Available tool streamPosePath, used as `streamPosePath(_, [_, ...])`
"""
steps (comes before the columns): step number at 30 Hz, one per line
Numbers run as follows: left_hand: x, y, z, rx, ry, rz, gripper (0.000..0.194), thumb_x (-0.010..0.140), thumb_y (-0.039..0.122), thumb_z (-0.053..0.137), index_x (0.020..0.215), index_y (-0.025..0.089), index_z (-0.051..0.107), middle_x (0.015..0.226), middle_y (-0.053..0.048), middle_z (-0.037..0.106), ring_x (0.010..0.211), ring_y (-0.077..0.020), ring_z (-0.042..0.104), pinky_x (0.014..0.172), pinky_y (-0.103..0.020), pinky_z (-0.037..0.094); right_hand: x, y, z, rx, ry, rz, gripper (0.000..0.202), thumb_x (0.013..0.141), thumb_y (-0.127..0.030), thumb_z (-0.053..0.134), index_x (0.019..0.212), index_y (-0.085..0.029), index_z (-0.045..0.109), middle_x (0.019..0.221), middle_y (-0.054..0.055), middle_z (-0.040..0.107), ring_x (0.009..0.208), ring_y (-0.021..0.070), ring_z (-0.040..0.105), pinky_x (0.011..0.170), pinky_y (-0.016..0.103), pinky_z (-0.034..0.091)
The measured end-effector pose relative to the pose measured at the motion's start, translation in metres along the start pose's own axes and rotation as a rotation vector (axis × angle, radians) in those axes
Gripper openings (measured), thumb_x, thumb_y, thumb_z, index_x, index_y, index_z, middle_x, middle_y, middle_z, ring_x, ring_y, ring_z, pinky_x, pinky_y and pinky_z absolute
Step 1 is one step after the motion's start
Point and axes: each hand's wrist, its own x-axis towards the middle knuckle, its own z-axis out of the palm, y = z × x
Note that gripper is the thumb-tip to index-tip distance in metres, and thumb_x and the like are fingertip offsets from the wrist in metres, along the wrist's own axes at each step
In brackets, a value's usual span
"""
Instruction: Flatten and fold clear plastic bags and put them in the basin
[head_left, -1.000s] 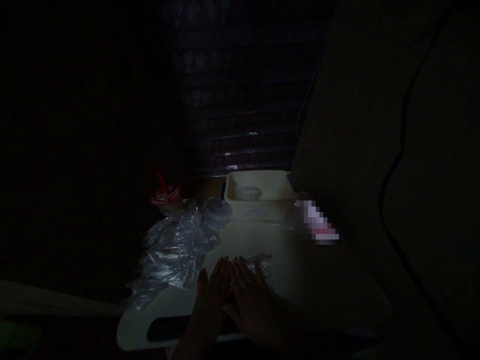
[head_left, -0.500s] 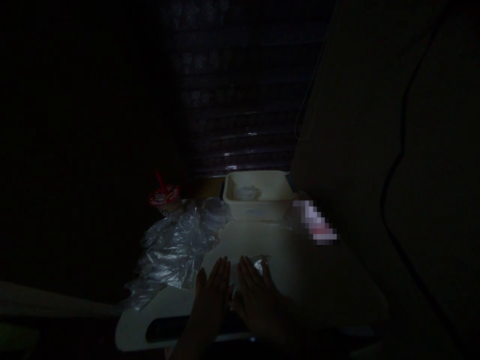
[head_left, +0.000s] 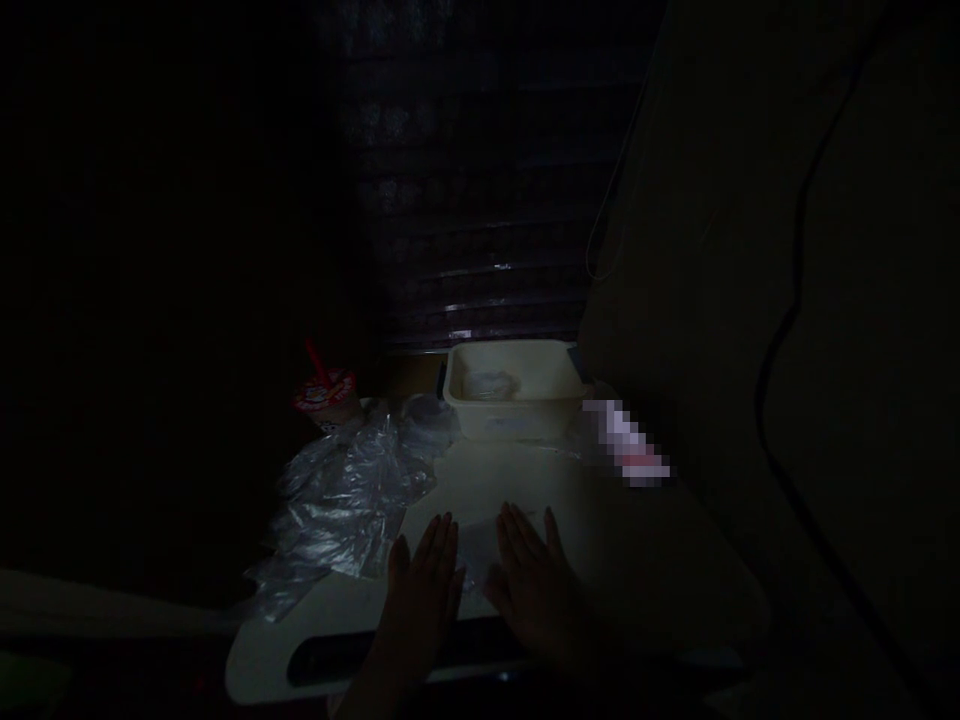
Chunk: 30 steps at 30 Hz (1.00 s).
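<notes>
Two bare hands are seen, palms down at the near side of the table (head_left: 495, 475). The left hand (head_left: 420, 585) is laid flat, fingers stretched, nothing clasped; the right hand (head_left: 538, 590) is likewise flat with fingers spread, nothing gripped. One thin clear plastic sheet (head_left: 478, 552) is located on the tabletop between them, its right part seemingly under the right fingers. Whether the left hand touches it cannot be told; too dark.

The step is judged to be flattening. For a good result, light, even pressure should be kept, one edge held by the left hand while creases are pushed outward by the right; corners are best checked, since thin film can be expected to cling, fold or slide.

Counts: one cream bin (head_left: 517, 422) at the far edge, one wad of clear plastic (head_left: 489, 384) in it; one cup (head_left: 330, 395) with one red straw (head_left: 316, 362), far left; one heap of crumpled plastic (head_left: 345, 505) left of the hands, pieces in it not countable; one pixelated item (head_left: 630, 447) right of the bin, not identifiable; one dark slot (head_left: 330, 655) in the near table edge.
</notes>
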Motion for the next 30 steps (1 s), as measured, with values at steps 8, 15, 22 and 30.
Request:
streamPosePath(8, [-0.001, 0.0, -0.001, -0.054, -0.001, -0.017, 0.043, 0.082, 0.022, 0.029, 0.123, 0.013, 0.031, 0.126, -0.009, 0.038, 0.115, -0.0207, 0.033, 0.092, -0.046, 0.015, -0.002, 0.014, -0.001, -0.061, 0.054, 0.063, 0.053, 0.083, -0.041, 0.021, 0.123, -0.007, 0.033, 0.128, 0.013, 0.033, 0.121, 0.0218, 0.02, 0.098, 0.049, -0.001])
streamPosePath(15, [-0.002, -0.001, -0.004, -0.092, -0.084, -0.037, 0.045, 0.083, 0.023, 0.026, 0.128, 0.016, 0.019, 0.129, -0.008, 0.033, 0.118, -0.0206, 0.028, 0.09, -0.045, 0.021, 0.017, 0.038, -0.015, 0.062, 0.101, 0.108, 0.032, 0.08, -0.026, 0.035, 0.106, -0.016, 0.051, 0.116, 0.009, 0.049, 0.11, 0.022, 0.037, 0.094, 0.046, 0.012])
streamPosePath(22, [-0.002, 0.0, -0.007, -0.082, -0.041, -0.083, 0.049, 0.083, 0.025, 0.03, 0.129, 0.018, 0.015, 0.132, -0.007, 0.028, 0.119, -0.0199, 0.026, 0.089, -0.041, 0.026, 0.052, 0.036, -0.032, 0.29, -0.027, -0.062, 0.03, 0.065, -0.016, 0.052, 0.094, -0.022, 0.056, 0.091, 0.001, 0.06, 0.092, 0.0168, 0.048, 0.086, 0.034, 0.025])
streamPosePath(30, [-0.005, -0.003, 0.003, -0.186, -0.008, -0.119, 0.052, 0.08, 0.028, 0.038, 0.128, 0.018, 0.021, 0.13, -0.009, 0.032, 0.118, -0.021, 0.027, 0.091, -0.041, 0.026, 0.077, 0.016, -0.022, 0.245, -0.28, -0.109, 0.037, 0.055, -0.02, 0.063, 0.091, -0.02, 0.058, 0.088, 0.005, 0.062, 0.087, 0.0207, 0.053, 0.079, 0.035, 0.032])
